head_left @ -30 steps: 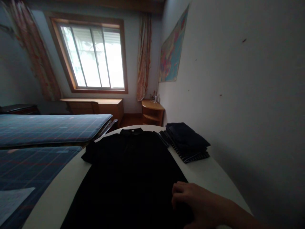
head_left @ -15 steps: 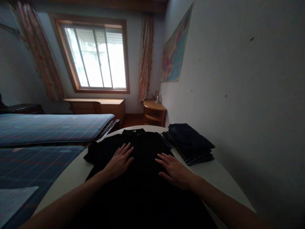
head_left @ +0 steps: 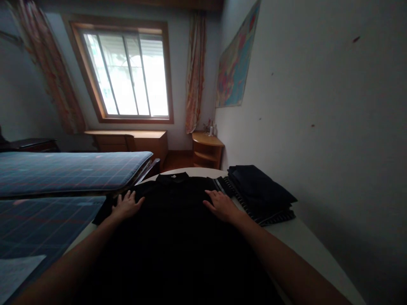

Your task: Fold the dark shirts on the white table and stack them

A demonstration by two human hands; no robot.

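The black shirt [head_left: 178, 237] is lying spread, unfolded, on the white table [head_left: 308, 250]; the left hand [head_left: 126, 206] and right hand [head_left: 221, 206] are resting outstretched on its far half, grasping nothing; folded clothes [head_left: 257, 186] are sitting stacked, far right.

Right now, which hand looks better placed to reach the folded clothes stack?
Probably the right hand: it is over the black shirt, on the side nearest the folded clothes stack. The left hand is across the shirt, by the opposite sleeve.
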